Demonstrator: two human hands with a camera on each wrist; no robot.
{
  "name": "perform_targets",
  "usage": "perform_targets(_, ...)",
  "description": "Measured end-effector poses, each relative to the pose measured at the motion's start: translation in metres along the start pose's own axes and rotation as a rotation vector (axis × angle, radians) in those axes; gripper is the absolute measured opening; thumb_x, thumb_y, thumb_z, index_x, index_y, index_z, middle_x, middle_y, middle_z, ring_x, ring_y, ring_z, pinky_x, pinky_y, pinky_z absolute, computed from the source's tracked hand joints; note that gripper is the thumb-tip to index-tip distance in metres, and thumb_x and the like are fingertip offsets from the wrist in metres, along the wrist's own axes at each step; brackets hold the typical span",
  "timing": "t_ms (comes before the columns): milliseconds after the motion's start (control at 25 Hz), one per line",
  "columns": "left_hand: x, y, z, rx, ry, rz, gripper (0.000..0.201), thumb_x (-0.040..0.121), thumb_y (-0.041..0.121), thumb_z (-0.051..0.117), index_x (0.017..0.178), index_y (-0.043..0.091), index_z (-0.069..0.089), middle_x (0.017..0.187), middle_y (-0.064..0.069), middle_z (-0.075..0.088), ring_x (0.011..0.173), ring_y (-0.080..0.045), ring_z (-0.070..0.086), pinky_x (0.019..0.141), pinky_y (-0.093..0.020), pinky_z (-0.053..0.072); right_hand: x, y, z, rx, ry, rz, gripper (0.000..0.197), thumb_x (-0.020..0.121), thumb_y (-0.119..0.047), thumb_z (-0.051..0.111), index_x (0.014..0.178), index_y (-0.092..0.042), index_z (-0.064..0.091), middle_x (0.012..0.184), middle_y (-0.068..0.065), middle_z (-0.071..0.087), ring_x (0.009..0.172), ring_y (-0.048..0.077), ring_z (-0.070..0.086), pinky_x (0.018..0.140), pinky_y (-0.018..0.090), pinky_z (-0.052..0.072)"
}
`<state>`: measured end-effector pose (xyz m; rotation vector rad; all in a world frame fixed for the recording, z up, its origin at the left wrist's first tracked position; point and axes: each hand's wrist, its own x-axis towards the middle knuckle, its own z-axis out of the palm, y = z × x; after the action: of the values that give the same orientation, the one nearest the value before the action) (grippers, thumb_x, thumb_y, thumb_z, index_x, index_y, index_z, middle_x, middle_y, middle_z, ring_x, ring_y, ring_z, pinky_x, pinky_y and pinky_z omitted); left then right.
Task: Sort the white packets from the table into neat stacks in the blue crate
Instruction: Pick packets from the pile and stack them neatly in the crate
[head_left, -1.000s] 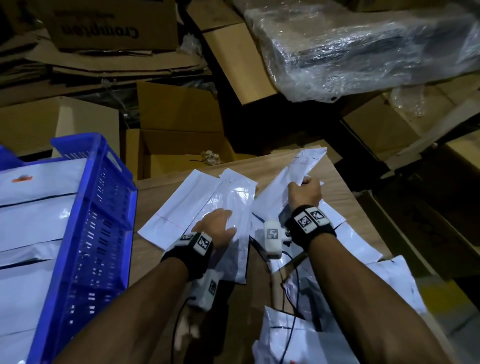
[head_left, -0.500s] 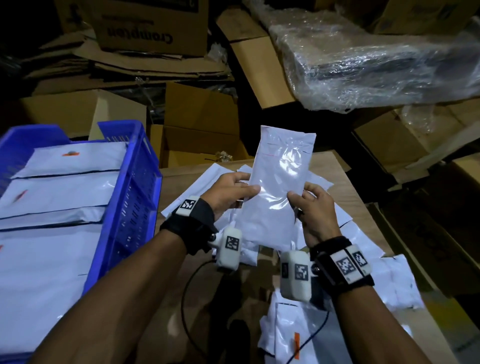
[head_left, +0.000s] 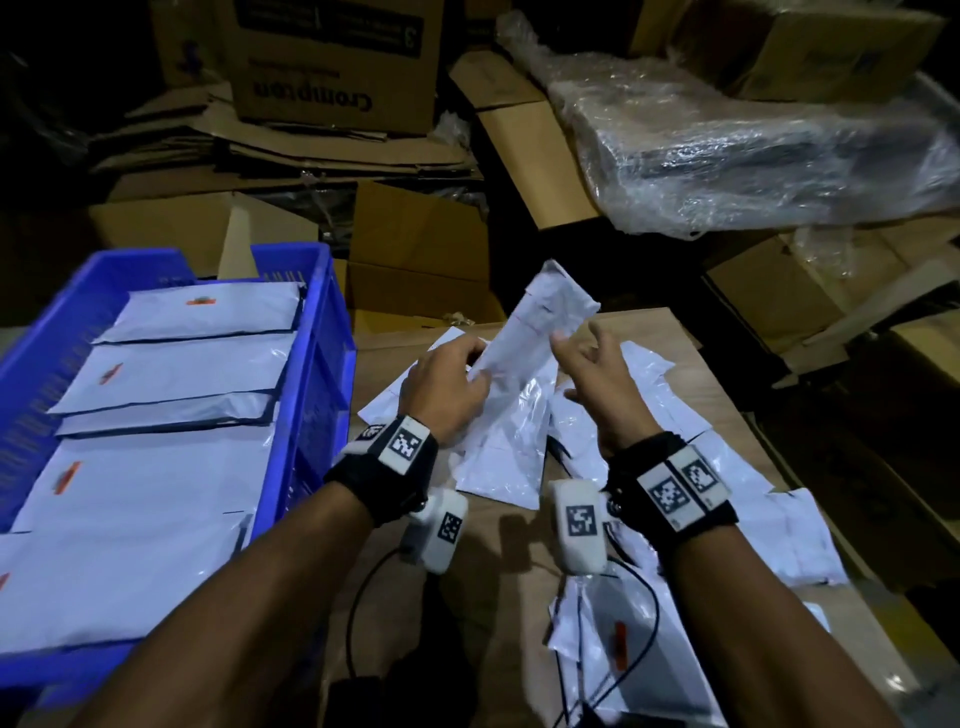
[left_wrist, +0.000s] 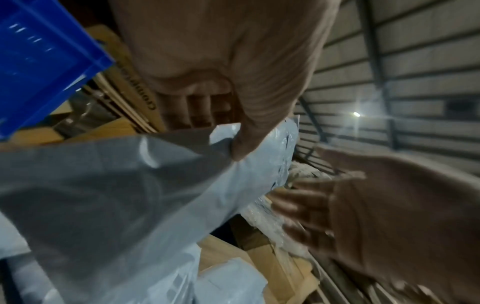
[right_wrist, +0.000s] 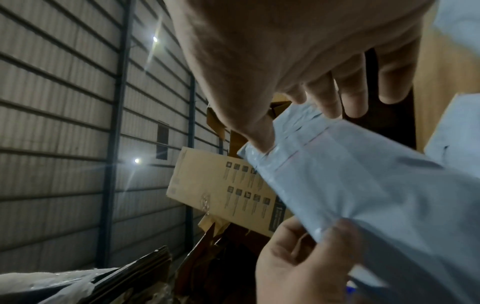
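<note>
My left hand (head_left: 457, 379) grips a long white packet (head_left: 519, 395) by its left edge and holds it tilted above the table (head_left: 519, 577). In the left wrist view my thumb (left_wrist: 241, 144) presses on the packet (left_wrist: 130, 185). My right hand (head_left: 587, 364) is at the packet's right edge with fingers spread; only its thumb (right_wrist: 257, 135) touches the top corner of the packet (right_wrist: 363, 185). The blue crate (head_left: 311, 395) stands at the left with stacked white packets (head_left: 176, 374) inside. More loose packets (head_left: 779, 530) lie on the table under and right of my hands.
Cardboard boxes (head_left: 415, 249) are piled behind the table and crate. A plastic-wrapped bundle (head_left: 753, 150) sits at the back right. A black cable (head_left: 363, 597) trails over the near table. A packet with an orange mark (head_left: 618, 644) lies near the front edge.
A second ago both hands were on packets on the table. They then lifted one packet upright together. Now it tilts, my left hand keeps its grip, and my right hand's fingers have spread.
</note>
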<state>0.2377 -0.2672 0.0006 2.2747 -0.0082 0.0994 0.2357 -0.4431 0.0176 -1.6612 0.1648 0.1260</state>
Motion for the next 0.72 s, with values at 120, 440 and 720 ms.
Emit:
perform_targets(120, -0.013, 0.003, -0.003, 0.237, 0.072, 0.139, 0.019, 0.086, 0.012, 0.059, 0.103, 0.022, 0.059, 0.102, 0.000, 0.064, 0.089, -0.028, 0.059, 0.071, -0.040, 0.049, -0.004, -0.011, 0.017, 0.096, -0.043, 0.013, 0.077, 0.092, -0.049, 0.061, 0.153, -0.033, 0.017, 0.135, -0.006, 0.049, 0.118, 0.021, 0.056, 0.097, 0.045, 0.049)
perform_targets(440, -0.035, -0.017, -0.014, 0.147, -0.136, 0.342, 0.043, 0.081, 0.015, 0.064, 0.123, 0.019, 0.058, 0.124, -0.002, 0.056, 0.113, -0.023, 0.053, 0.095, -0.043, 0.046, -0.008, -0.004, 0.036, 0.353, 0.231, -0.089, 0.030, 0.086, 0.011, 0.053, 0.113, 0.002, 0.061, 0.092, 0.010, 0.069, 0.075, 0.019, 0.067, 0.064, 0.033, 0.056)
perform_targets(720, -0.025, -0.017, -0.049, -0.247, -0.141, 0.051, 0.049, 0.087, 0.025, 0.064, 0.133, 0.022, 0.046, 0.129, 0.003, 0.052, 0.116, -0.015, 0.051, 0.092, -0.032, 0.044, -0.021, -0.004, 0.037, 0.308, 0.103, -0.128, 0.027, 0.092, -0.002, 0.063, 0.119, 0.002, 0.063, 0.109, 0.013, 0.073, 0.093, 0.025, 0.072, 0.075, 0.036, 0.061)
